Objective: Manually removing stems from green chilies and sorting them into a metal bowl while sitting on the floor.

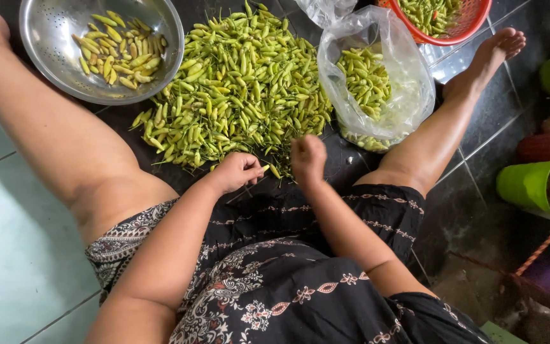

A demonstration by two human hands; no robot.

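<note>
The left hand [237, 171] pinches one small green chili [266, 169] beside the big chili pile [243, 83] on the floor. The right hand [308, 158] is curled shut; what's inside, I cannot tell. A hard tug could snap the chili.

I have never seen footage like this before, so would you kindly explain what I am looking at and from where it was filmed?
There is one picture, from a camera worn on a person's head, looking down at their lap and legs as they sit on the floor. A pile of green chillies lies on the dark floor. Beside it are a metal colander holding some chillies, a clear plastic bag of more, and a red basket. The left hand pinches one chilli; the right hand is closed, and what it holds is hidden.
</note>
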